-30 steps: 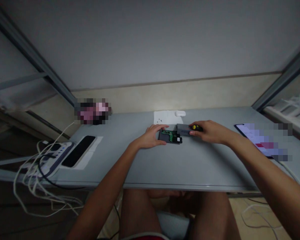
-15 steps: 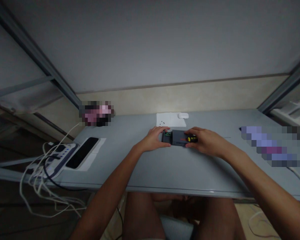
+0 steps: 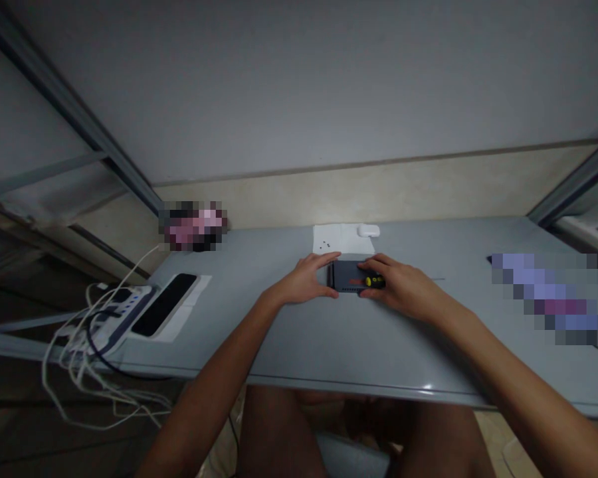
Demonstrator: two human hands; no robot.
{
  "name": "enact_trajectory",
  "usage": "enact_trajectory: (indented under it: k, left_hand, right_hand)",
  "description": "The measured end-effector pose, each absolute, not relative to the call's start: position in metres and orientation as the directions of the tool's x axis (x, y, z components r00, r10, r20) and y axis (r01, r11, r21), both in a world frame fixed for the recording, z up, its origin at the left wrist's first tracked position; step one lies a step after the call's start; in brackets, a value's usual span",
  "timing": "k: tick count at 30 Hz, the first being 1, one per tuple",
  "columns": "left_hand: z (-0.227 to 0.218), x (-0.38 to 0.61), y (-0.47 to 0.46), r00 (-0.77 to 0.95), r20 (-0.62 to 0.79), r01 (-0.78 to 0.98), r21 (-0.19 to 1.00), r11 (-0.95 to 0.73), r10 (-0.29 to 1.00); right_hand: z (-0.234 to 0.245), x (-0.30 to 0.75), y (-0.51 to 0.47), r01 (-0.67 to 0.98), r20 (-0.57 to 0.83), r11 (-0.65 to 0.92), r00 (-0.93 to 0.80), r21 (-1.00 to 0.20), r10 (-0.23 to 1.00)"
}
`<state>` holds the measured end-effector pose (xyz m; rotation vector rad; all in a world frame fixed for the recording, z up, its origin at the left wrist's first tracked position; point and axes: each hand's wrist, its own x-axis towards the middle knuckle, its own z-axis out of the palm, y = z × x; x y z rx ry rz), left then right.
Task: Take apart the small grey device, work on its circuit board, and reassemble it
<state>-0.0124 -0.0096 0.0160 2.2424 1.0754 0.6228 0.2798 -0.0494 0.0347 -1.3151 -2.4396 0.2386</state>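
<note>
A dark grey box-shaped electronics case (image 3: 347, 271) with a row of small vents lies between my hands at mid-desk. My left hand (image 3: 306, 279) grips its left end, thumb on the near side and fingers on the far side. From the right, my right hand (image 3: 403, 284) pinches the case's sleeve-like cover. Tucked in that same hand is a screwdriver (image 3: 373, 282) with a yellow and black handle, its thin shaft pointing right. The inside of the case is now hidden. Behind it, several tiny dark screws (image 3: 323, 245) rest on a white paper sheet (image 3: 343, 238).
A white earbud case (image 3: 368, 230) sits on the paper's right side. At left are a phone (image 3: 165, 304), a power strip (image 3: 117, 325) and tangled white cables (image 3: 80, 372). Blurred-out items stand at back left and far right. The desk's front edge (image 3: 329, 388) runs near my legs.
The cover has slid left over the case's left part, hiding the green circuit board that showed before. My right hand moved left with the cover and the screwdriver.
</note>
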Motion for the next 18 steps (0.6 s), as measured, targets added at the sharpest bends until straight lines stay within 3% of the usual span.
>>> enact_trajectory:
  k: [6,10,12,15,18]
  left_hand:
    - [0.013,-0.011,-0.009,0.551,0.176,0.552,0.656,-0.514,0.816]
    - [0.015,-0.009,-0.012,0.54,0.186,0.577,0.629,-0.522,0.821]
    - [0.016,-0.008,-0.014,0.553,0.197,0.566,0.625,-0.538,0.81]
    - [0.018,-0.009,-0.014,0.558,0.212,0.541,0.641,-0.545,0.803]
    - [0.02,-0.01,-0.013,0.548,0.208,0.516,0.679,-0.523,0.81]
  right_hand:
    - [0.034,0.278,-0.043,0.749,0.193,0.555,-0.522,-0.362,0.831]
    - [0.046,0.286,-0.03,0.663,0.179,0.587,-0.579,-0.465,0.795]
    - [0.057,0.286,-0.021,0.596,0.315,0.623,-0.545,-0.506,0.777]
    - [0.077,0.284,-0.006,0.536,0.578,0.629,-0.29,-0.563,0.763]
    - [0.085,0.29,0.014,0.424,0.664,0.575,0.087,-0.699,0.743]
